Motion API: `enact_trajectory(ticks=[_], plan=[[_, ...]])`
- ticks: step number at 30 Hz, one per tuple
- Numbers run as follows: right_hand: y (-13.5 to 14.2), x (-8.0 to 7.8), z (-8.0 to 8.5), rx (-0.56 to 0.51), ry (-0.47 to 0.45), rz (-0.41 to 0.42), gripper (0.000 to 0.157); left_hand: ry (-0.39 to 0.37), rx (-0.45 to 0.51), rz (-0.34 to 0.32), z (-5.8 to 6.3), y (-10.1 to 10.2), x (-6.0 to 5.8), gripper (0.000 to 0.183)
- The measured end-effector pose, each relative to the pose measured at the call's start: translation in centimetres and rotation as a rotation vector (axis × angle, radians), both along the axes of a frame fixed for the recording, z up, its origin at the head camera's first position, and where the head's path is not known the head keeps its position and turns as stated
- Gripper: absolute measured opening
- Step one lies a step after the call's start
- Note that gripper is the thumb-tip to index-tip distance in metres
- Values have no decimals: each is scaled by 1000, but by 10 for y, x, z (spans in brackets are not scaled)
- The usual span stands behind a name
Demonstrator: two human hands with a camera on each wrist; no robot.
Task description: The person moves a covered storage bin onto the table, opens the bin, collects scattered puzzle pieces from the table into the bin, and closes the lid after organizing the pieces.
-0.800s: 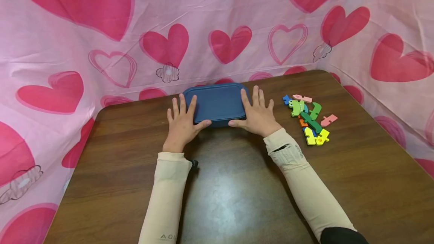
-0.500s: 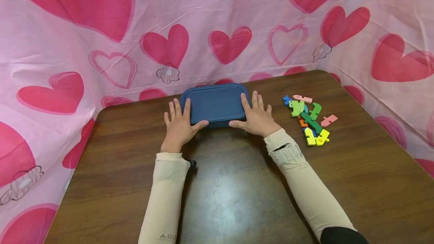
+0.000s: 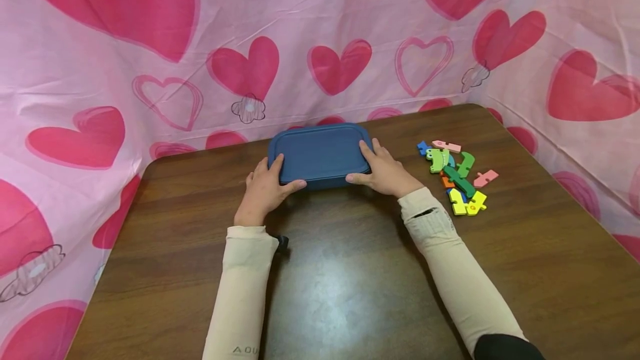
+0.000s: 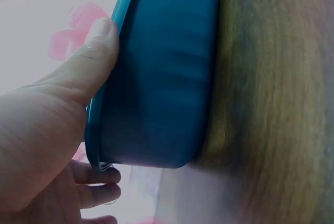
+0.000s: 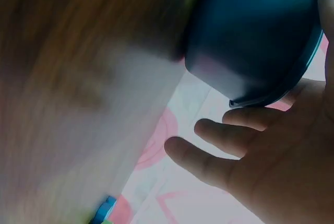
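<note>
A blue lidded box (image 3: 320, 151) sits near the far edge of the brown wooden table (image 3: 320, 260), its lid on. My left hand (image 3: 262, 190) holds the near left corner, thumb along the front rim and forefinger on the lid. At the opposite end, my right hand (image 3: 387, 174) grips the near right corner in the same way. In the left wrist view the thumb presses the lid's rim (image 4: 94, 130), with other fingers bent beside the box's end. The right wrist view has several fingers spread beside the box wall (image 5: 250, 36).
To the right lies a loose pile of colourful puzzle pieces, among them a green crocodile head (image 3: 438, 160), a dark green piece (image 3: 458, 180), a pink piece (image 3: 485, 178) and a yellow piece (image 3: 476, 203). A pink heart-print cloth (image 3: 295, 88) hangs behind the table.
The fingers of both hands have curled down from a flat spread around the box's corners. The box shifted slightly left, then slightly right. The puzzle pieces have stayed put.
</note>
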State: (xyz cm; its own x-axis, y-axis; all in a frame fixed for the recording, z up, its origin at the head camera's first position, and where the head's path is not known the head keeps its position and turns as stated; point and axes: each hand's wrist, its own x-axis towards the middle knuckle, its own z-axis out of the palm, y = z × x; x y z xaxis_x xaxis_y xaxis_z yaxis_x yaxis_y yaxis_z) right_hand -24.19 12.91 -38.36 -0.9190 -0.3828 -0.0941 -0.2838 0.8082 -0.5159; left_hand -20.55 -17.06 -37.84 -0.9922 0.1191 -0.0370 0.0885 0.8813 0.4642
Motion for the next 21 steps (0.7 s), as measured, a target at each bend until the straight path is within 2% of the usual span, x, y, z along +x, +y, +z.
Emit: enact_trajectory(ticks=[6, 21], plan=[[15, -3, 5, -28, -58, -17, 110, -7, 9, -24, 2, 9, 0, 97], [22, -7, 8, -35, -56, -37, 112, -18, 52, 0, 4, 18, 1, 92]])
